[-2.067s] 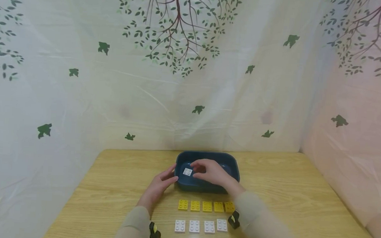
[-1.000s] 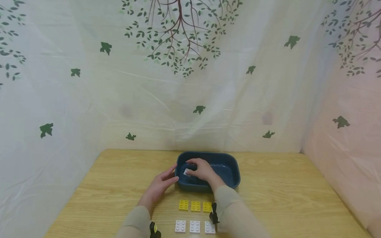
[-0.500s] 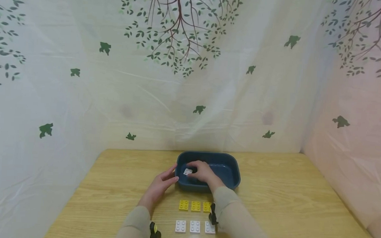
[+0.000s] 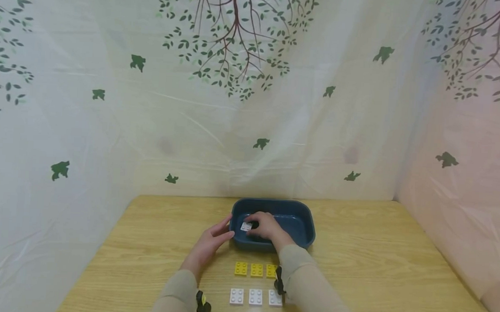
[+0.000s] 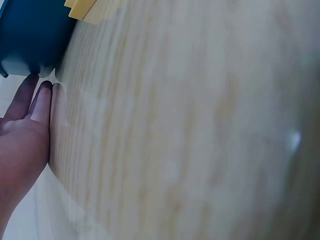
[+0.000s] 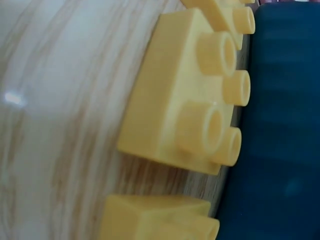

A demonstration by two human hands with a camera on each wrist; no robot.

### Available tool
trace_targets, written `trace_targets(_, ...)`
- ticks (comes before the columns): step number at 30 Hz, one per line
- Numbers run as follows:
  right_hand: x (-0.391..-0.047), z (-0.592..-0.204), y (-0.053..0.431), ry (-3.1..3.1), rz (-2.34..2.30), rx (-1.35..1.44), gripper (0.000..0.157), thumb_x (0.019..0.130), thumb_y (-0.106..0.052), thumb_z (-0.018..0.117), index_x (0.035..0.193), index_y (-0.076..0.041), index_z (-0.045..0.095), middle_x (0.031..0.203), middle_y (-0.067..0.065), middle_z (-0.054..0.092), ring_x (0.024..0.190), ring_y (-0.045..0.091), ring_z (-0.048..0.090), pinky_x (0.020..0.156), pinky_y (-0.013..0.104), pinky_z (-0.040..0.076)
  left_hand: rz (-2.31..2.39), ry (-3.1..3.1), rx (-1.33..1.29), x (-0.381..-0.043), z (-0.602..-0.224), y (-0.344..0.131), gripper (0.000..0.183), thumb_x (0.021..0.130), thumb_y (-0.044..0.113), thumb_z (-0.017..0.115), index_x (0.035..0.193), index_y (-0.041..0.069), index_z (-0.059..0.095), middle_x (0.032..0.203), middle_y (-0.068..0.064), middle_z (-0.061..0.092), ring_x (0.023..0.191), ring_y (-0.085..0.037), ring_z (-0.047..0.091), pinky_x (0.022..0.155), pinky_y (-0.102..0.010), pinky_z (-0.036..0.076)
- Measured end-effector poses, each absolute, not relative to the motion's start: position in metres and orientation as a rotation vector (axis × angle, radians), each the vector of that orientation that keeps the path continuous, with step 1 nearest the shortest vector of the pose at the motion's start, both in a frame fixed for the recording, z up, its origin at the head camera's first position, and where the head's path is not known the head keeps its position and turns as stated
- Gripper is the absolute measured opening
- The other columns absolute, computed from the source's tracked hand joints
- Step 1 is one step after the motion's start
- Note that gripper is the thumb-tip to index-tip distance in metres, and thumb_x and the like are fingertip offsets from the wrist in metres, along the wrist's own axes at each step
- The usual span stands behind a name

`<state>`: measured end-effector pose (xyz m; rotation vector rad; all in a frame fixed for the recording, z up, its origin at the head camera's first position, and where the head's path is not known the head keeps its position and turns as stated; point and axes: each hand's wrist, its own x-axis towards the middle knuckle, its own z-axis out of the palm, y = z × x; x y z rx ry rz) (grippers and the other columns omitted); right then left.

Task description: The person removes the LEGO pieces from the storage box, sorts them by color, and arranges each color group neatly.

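Observation:
My right hand (image 4: 265,225) reaches down into a dark blue bin (image 4: 293,248). Its thumb and fingers pinch a white toy building brick (image 4: 245,226) near the bin's left end, partly covering it. With fingers straight, my left hand (image 4: 207,245) rests against the bin's left end. In the left wrist view, the fingertips of the left hand (image 5: 25,135) meet the bin's wall (image 5: 30,40) low down. The right hand itself does not show in the right wrist view, where the bin's side (image 6: 280,125) fills the right edge.
In front of the bin lie yellow bricks (image 4: 257,269) in a row, some hidden by the right sleeve. A row of white bricks (image 4: 256,296) lies nearer. Close up in the right wrist view is a yellow brick (image 6: 165,90). A patterned curtain (image 4: 215,163) hangs behind the wooden table (image 4: 376,257).
My right hand has moved left inside the bin, from beside the white brick onto it, and the brick has turned slightly. The left hand has stayed put.

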<state>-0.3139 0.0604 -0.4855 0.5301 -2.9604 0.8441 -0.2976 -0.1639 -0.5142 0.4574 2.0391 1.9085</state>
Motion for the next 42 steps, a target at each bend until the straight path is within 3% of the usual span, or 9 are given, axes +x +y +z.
trace_targets(21, -0.307, -0.48, 0.061, -2.975, 0.795, 0.574, 0.028, 0.081, -0.008, 0.081, 0.108, -0.009, 0.074, 0.101, 0.006, 0.065, 0.095, 0.024, 0.059, 0.089, 0.044, 0.048, 1.9, 2.054, 0.468, -0.295, -0.514, -0.162, 0.057, 0.099, 0.02, 0.062, 0.152, 0.023, 0.042, 0.152, -0.011, 0.044, 0.142, -0.03, 0.036, 0.114, -0.059, 0.023)
trace_targets(42, -0.293, -0.455, 0.074, -2.84, 0.905, 0.646, 0.028, 0.084, -0.012, 0.08, 0.111, -0.009, 0.073, 0.101, 0.003, 0.067, 0.09, 0.018, 0.06, 0.085, 0.039, 0.052, 1.891, 2.085, 0.452, -0.294, -0.512, -0.163, 0.055, 0.099, 0.024, 0.062, 0.151, 0.026, 0.044, 0.154, -0.008, 0.042, 0.141, -0.031, 0.036, 0.114, -0.059, 0.024)
